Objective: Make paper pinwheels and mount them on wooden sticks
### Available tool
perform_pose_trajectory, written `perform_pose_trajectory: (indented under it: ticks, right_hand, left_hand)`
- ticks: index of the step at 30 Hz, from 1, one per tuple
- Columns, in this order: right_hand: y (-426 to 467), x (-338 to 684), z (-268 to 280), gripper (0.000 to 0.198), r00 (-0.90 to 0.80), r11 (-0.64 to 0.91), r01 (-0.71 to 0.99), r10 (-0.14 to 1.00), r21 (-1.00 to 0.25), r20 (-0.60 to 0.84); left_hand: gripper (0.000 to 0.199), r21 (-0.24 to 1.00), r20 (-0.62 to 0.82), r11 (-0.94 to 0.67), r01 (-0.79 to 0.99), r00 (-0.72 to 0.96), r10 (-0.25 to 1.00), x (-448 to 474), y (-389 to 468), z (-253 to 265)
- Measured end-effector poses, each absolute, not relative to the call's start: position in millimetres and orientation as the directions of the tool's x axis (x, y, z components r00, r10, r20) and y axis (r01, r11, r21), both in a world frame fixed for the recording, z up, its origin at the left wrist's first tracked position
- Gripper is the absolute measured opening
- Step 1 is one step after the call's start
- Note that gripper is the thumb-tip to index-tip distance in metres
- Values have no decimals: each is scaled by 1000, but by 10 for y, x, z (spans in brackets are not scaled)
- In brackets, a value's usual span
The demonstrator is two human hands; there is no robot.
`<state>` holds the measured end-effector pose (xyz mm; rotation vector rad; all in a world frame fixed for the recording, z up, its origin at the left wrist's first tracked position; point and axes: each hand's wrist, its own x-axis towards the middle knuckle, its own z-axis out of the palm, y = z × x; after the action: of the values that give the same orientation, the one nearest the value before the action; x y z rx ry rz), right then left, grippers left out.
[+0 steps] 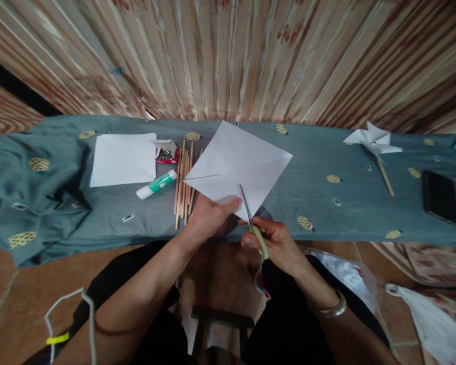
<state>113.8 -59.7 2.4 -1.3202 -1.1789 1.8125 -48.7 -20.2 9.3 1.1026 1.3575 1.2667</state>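
Note:
My left hand (pixel 213 215) pinches the lower left edge of a white square of paper (pixel 237 152), thumb on top and fingers hidden beneath. The paper is turned cornerwise, with faint fold lines and one slit running in from its left corner. My right hand (pixel 275 238) grips green-handled scissors (pixel 259 239), whose blades reach into the paper from its bottom corner toward the middle. Left of the paper lie several wooden sticks (pixel 183 182), partly covered by its left corner.
A stack of white paper (pixel 124 159), a small red box of metal pins (pixel 166 153) and a glue stick (pixel 157 184) lie on the left of the cloth-covered table (pixel 319 203). A white paper pinwheel (pixel 373 139) and a dark phone (pixel 440 196) lie at the right. A curtain (pixel 228 66) hangs behind.

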Motion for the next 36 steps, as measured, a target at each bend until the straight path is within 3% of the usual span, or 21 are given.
perform_pose_trajectory:
  ticks: [8, 16, 36]
  right_hand:
    - [-596, 1136, 17, 49, -335, -490, 12, 820, -872, -465]
    - [-603, 1169, -1, 38, -352, -368, 77, 859, -926, -371]
    - [-599, 1166, -3, 35, -316, -402, 48, 862, -914, -396]
  left_hand:
    - [25, 996, -94, 94, -8, -126, 988, -492, -206, 75]
    - [29, 995, -103, 104, 6, -84, 991, -493, -234, 58]
    - [24, 988, -156, 156, -7, -81, 984, -475, -271, 94]
